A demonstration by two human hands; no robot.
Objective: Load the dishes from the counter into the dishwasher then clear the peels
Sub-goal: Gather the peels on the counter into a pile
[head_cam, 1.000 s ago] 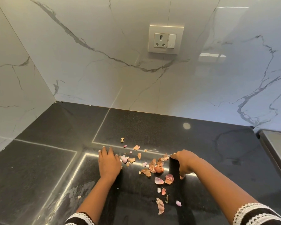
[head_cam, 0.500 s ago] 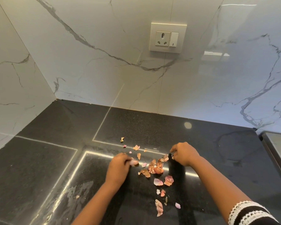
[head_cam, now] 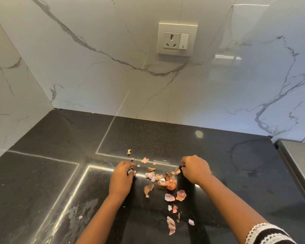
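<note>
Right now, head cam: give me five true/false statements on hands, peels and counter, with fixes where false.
1. Onion peels lie scattered on the black counter. True.
2. The left hand is lifted well above the counter. False: it is down at the counter with curled fingers at small peels.
3. The right hand is at the right edge of the peel pile. True.
4. A plug sits in the wall socket. False: the socket is empty.
5. Dishes stand on the counter beside the peels. False: no dishes are visible on it.
</note>
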